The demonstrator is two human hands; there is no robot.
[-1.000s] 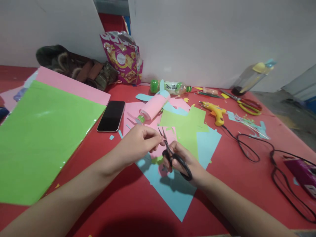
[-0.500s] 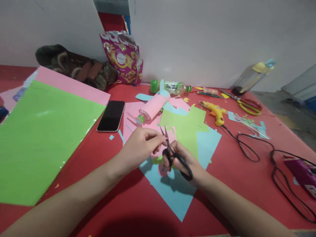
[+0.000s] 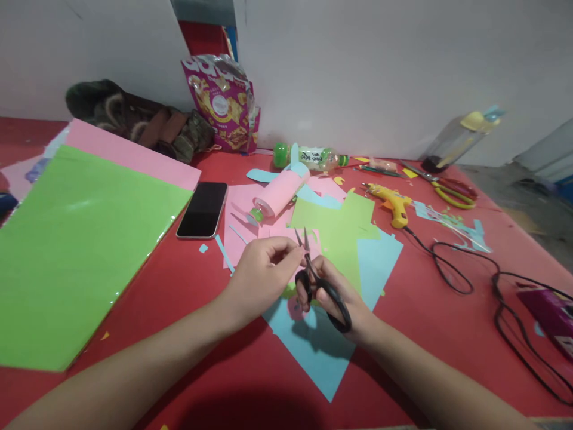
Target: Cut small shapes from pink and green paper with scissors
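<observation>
My right hand [image 3: 333, 286] is wrapped round the black handles of a pair of scissors [image 3: 333, 301], whose blades point away from me and stand slightly apart. Close to the blades, my left hand [image 3: 268, 269] pinches a small piece of pink paper [image 3: 303, 251], mostly hidden by the fingertips. Both hands are above overlapping sheets of light blue paper [image 3: 326, 364], green paper [image 3: 340, 221] and pink paper. Just beyond lies a bottle wrapped in pink paper [image 3: 282, 194], with a green cap and light blue fins.
A phone [image 3: 203, 209] and large green sheets [image 3: 89, 251] lie left. Behind are a snack bag [image 3: 221, 104] and a green-capped bottle [image 3: 311, 157]. To the right are a yellow glue gun [image 3: 394, 203] with its cord, larger scissors [image 3: 447, 188] and a clear bottle [image 3: 461, 143].
My left hand has turned a little, and its lower fingers are now more hidden. The scissor blades have opened slightly wider. Everything else stays where it was.
</observation>
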